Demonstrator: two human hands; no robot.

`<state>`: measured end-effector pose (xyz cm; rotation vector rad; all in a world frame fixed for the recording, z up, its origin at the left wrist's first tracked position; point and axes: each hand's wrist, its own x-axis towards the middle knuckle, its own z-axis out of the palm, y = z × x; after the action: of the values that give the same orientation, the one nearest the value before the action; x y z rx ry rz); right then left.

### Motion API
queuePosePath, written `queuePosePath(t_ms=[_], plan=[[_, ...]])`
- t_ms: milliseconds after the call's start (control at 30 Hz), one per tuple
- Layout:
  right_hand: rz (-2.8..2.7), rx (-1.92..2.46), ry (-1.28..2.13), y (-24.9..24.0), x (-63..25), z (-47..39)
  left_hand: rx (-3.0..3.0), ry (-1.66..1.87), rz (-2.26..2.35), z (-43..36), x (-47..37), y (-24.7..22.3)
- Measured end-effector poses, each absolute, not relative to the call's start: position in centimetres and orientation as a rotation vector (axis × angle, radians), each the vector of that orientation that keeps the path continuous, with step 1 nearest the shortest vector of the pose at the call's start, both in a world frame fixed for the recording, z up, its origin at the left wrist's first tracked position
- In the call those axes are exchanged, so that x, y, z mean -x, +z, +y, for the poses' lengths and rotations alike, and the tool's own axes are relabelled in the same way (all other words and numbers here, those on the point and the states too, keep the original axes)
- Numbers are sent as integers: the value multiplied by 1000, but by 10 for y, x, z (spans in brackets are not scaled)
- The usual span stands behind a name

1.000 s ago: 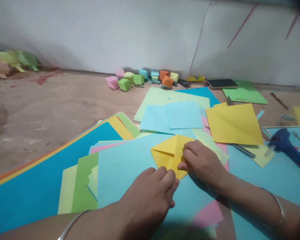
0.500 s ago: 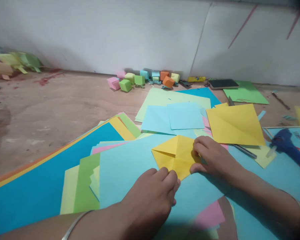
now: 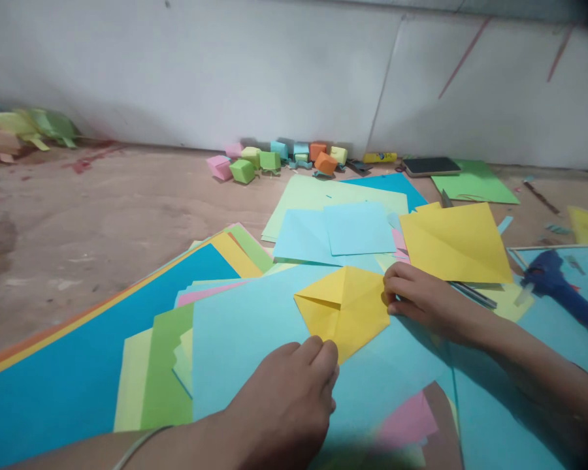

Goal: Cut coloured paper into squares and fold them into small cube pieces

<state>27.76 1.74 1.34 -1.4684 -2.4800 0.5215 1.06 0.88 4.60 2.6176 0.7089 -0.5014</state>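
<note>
A yellow folded paper [image 3: 357,307] lies on a large light blue sheet [image 3: 240,333], with a raised flap on its left half. My left hand [image 3: 294,391] is closed at the paper's lower corner, its fingertips pinching the edge. At the paper's right edge, my right hand [image 3: 416,297] is closed too, with the thumb and fingers pressed together on it. Beyond the hands are two light blue paper pieces [image 3: 360,228] and a larger yellow sheet [image 3: 455,245].
Small paper cubes [image 3: 269,161] line the wall, near a yellow tube [image 3: 379,157] and a phone [image 3: 431,166] beside a green sheet [image 3: 475,183]. A blue glue gun [image 3: 553,281] lies at right. Stacked coloured sheets [image 3: 102,352] spread at left.
My right thumb has drawn in toward the fingers at the paper's right edge. My left hand has shifted slightly down and left. The view has moved a little.
</note>
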Motion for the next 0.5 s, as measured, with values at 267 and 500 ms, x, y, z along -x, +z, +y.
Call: queuePosePath(t_ms=[267,500], plan=[[-2605,1130,-231,18,-271,18,-2770,-254,629,9,-6,35],[-2561,731,-366,41,-260,4,-2872,-180,780,20,-7,38]])
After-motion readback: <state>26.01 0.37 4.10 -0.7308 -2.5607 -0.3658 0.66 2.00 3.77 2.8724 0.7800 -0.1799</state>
